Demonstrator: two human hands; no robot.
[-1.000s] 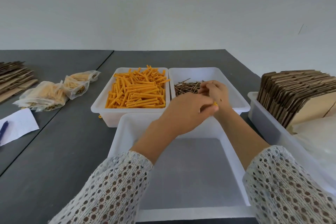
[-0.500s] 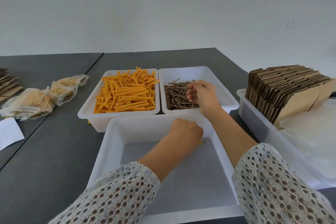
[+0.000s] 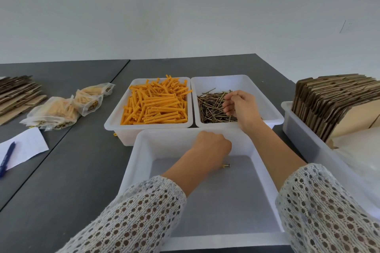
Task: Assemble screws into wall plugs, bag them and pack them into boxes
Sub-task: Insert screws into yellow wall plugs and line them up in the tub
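Head view: left hand grips an orange plug with brown screw; right hand pinches loose screws.

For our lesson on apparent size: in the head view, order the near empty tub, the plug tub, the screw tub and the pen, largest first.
1. Near tub, though closeness enlarges it.
2. Plug tub and screw tub look alike.
3. Pen.

Grey table with white bins, bags, paper.
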